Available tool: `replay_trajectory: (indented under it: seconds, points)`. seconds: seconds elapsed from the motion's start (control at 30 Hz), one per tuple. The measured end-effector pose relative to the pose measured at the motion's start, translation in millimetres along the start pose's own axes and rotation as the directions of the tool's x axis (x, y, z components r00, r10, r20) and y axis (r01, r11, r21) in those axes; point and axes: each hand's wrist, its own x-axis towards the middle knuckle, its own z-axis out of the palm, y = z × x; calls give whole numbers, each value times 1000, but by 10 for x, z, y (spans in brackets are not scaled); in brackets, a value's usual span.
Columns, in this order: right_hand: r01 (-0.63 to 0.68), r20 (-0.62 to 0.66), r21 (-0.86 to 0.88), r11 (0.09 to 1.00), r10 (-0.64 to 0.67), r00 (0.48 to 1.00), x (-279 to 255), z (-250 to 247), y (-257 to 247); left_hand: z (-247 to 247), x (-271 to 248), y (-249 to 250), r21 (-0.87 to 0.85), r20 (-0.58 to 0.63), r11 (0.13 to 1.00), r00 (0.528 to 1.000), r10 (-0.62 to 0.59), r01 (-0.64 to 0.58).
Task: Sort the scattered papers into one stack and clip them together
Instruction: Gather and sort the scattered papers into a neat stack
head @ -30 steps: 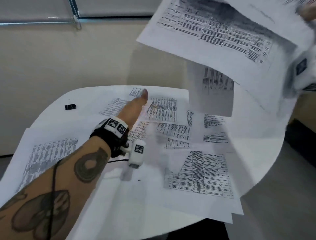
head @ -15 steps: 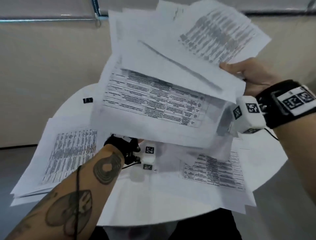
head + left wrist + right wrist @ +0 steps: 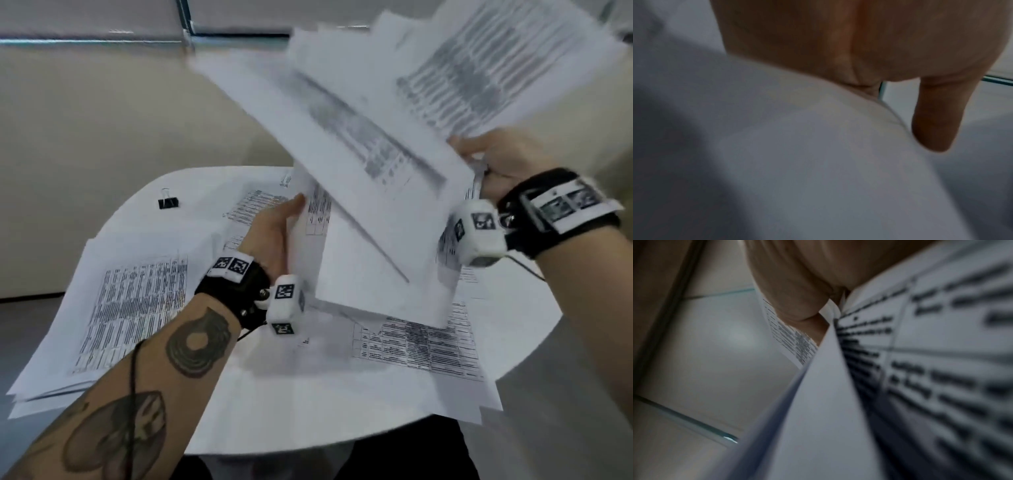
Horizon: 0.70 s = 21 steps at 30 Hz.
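Right hand [image 3: 507, 161] grips the fanned papers [image 3: 363, 240] at one side; left hand [image 3: 274, 233], held flat, braces their edge to square them.

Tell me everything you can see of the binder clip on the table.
The binder clip is small and black, with a silvery wire loop handle showing above it. It sits on a bare far-left patch of the white table, apart from the scattered papers and clipping none; only the table touches it.
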Motion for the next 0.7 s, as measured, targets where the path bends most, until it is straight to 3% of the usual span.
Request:
replay_trajectory:
  seconds: [0.03, 0.1, 0.17, 0.27, 0.37, 0.5, 0.57, 0.7]
  points:
    - [13, -81, -136, 991, -24, 996, 36, -26, 140, -123, 40, -50, -12, 28, 999, 998, -50, 50]
    - [-6, -154, -379, 925, -56, 986, 216, -291, 479, -417, 117, -224, 33, -39, 981, 981, -191, 192]
    - [-51, -234, -510, 859, -81, 969, 399, -492, 755, -578, 118, -324, 81, -80, 958, 960, -270, 276]
    - [-108, -286, -616, 780, -93, 954, 584, -636, 1043, -733, 125, -431, -58, -135, 975, 966, -222, 215]
    - [-164, -261, -638, 752, -11, 965, 667, -670, 1223, -819, 165, -442, -228, -151, 960, 968, -201, 164]
    - [-220, -197, -658, 720, 117, 973, 729, -709, 1237, -908, 258, -404, -309, -313, 944, 924, -218, 118]
    - [-200, -130, -694, 691, 153, 980, 719, -740, 1197, -903, 324, -423, -224, -340, 968, 922, -183, 110]
    - [-158, -17, -764, 626, 224, 974, 771, -880, 1157, -973, 459, -568, 120, -439, 940, 867, -238, 318]
